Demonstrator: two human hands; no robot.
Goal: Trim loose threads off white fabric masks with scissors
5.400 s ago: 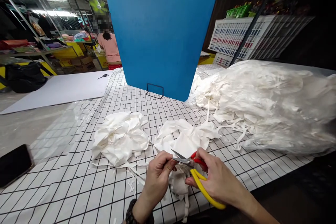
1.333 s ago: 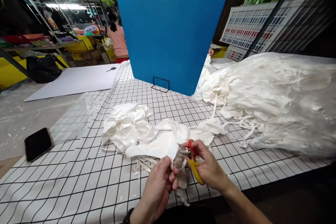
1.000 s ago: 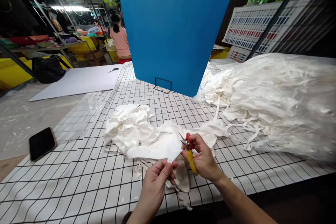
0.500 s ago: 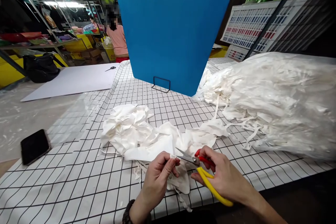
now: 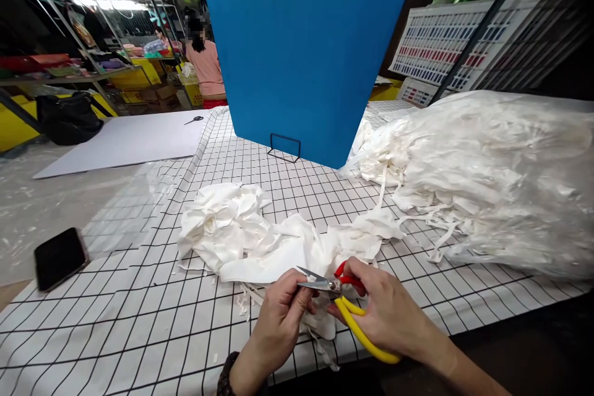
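Observation:
My right hand point(image 5: 378, 306) grips a pair of scissors point(image 5: 335, 285) with one red and one yellow handle. Their blades are parted and point left, at the fingertips of my left hand point(image 5: 283, 312). Thumb and fingers of that left hand pinch a white fabric piece point(image 5: 315, 322), part of which hangs below between both hands. Just beyond my hands, a crumpled heap of white fabric point(image 5: 227, 229) spreads across the checked cloth. How much material lies between the blades is hard to make out.
A blue board point(image 5: 306, 55) stands on a black wire stand point(image 5: 284, 147). Rightward bulges a clear plastic bag point(image 5: 505, 179) of white fabric strips. On the left lie a phone point(image 5: 60, 258), a white sheet point(image 5: 134, 142) and small black scissors point(image 5: 195, 119). A person in pink point(image 5: 206, 68) is in the background.
My right hand and the scissors have shifted left, bringing the blades over my left fingertips. My left hand keeps its pinch, nearly in place.

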